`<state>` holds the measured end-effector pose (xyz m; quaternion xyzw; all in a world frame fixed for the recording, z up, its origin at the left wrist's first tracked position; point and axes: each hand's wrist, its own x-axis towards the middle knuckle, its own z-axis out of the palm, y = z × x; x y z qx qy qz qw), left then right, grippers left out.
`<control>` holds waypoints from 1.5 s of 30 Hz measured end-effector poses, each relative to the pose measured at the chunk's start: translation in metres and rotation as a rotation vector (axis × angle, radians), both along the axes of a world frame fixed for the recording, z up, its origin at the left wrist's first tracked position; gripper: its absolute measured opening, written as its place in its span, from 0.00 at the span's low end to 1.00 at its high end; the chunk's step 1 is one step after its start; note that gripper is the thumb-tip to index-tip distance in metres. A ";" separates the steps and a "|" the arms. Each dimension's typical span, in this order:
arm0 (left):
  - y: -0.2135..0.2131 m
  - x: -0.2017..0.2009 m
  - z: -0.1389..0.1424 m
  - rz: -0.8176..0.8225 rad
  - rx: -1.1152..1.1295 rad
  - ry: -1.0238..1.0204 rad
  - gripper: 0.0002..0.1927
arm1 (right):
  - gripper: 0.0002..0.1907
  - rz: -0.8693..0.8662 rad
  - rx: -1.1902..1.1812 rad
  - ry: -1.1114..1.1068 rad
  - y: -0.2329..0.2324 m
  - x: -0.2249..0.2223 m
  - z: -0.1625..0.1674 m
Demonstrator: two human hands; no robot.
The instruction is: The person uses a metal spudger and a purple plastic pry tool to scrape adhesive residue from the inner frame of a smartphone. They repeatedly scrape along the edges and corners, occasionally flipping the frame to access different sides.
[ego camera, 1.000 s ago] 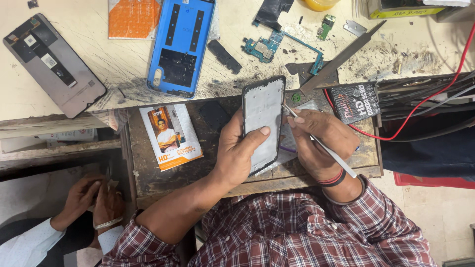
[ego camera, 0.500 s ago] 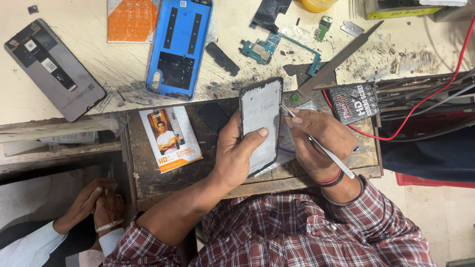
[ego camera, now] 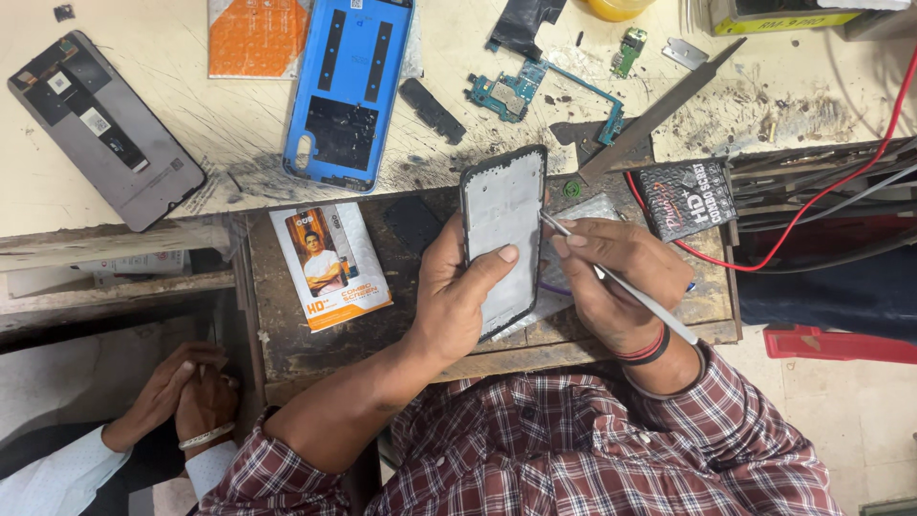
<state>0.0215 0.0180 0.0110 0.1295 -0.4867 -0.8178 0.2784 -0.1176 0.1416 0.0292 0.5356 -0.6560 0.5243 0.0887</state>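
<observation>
My left hand (ego camera: pixel 457 296) grips a phone frame (ego camera: pixel 501 234) with a pale inner face and black rim, held upright over an open wooden drawer (ego camera: pixel 296 334); my thumb lies across its lower face. My right hand (ego camera: pixel 611 282) holds a thin white tool (ego camera: pixel 635 291) like a pen, its tip touching the frame's right edge.
A blue phone back cover (ego camera: pixel 349 86), a grey display panel (ego camera: pixel 100 129), an orange sheet (ego camera: pixel 258 38), circuit boards (ego camera: pixel 501 96) and a metal file (ego camera: pixel 659 115) lie on the scratched bench. A screen-guard packet (ego camera: pixel 330 263) and black pouch (ego camera: pixel 688 199) rest on the drawer. Another person's clasped hands (ego camera: pixel 181 397) are at lower left. Red cable (ego camera: pixel 821 191) runs right.
The frame and both my hands have stayed nearly in place; the tool tip shifted slightly along the frame's right edge. The other person's hands moved a little.
</observation>
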 end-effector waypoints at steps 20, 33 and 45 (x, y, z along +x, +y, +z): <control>0.006 0.002 -0.013 0.019 -0.060 -0.035 0.22 | 0.15 -0.075 0.018 0.147 -0.005 0.004 0.003; 0.009 0.001 -0.012 0.085 -0.194 -0.085 0.22 | 0.14 -0.082 0.053 0.216 -0.005 0.004 0.003; 0.006 0.001 -0.007 0.082 -0.161 -0.067 0.19 | 0.14 -0.052 0.017 0.191 -0.009 0.004 0.002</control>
